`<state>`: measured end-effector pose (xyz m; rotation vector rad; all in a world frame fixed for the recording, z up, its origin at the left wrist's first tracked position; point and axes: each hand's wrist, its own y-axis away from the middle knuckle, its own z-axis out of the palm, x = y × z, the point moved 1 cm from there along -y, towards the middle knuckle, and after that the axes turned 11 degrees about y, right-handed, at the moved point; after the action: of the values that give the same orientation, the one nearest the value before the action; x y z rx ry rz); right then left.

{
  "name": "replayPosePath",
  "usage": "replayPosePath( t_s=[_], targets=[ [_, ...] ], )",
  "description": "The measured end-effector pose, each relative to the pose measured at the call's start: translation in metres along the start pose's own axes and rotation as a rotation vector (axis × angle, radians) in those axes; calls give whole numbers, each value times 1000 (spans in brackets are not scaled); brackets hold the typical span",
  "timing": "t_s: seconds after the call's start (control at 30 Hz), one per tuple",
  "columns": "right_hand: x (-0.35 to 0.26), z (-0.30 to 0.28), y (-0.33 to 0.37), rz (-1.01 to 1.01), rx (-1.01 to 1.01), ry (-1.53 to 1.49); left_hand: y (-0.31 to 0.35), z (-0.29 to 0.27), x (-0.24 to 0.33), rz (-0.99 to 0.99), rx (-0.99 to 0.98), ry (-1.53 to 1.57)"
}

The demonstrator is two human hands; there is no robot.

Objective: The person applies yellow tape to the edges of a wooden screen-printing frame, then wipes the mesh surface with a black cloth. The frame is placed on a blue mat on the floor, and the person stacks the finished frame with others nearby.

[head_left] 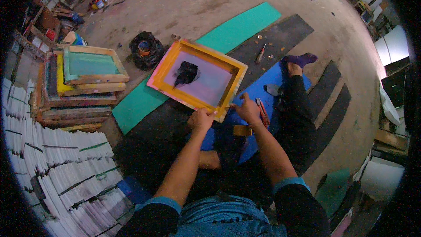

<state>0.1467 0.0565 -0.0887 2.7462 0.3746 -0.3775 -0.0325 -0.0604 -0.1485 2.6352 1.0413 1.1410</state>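
Observation:
A wooden screen-printing frame (175,53) with a yellow border and a pale purple mesh lies tilted on the floor mats in front of me. A black ink blot (186,73) sits on the mesh. My left hand (201,119) grips the frame's near edge. My right hand (247,109) pinches the frame's near right corner. A roll of brown tape (242,130) lies just below my right hand. Thin red tools (262,110) rest beside that hand on a blue mat (263,81).
A stack of wooden frames (79,83) stands at the left. Piles of white sheets (57,158) fill the lower left. A black bag holding a tin (145,49) sits behind the frame. Green (239,26) and black mats (285,33) cover the floor. My leg (296,96) stretches right.

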Motion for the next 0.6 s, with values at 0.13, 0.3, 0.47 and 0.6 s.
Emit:
replayPosePath(
  t_s=[0.13, 0.3, 0.47, 0.6],
  targets=[
    [90, 18, -6, 21, 287, 249, -11, 18, -20, 55, 29, 42],
    [136, 31, 4, 124, 181, 110, -19, 35, -42, 126, 72, 99],
    [139, 25, 0, 133, 53, 114, 3, 7, 1, 12, 1, 39],
    [133, 17, -1, 182, 100, 20, 2, 3, 9, -27, 20, 43]
  ],
)
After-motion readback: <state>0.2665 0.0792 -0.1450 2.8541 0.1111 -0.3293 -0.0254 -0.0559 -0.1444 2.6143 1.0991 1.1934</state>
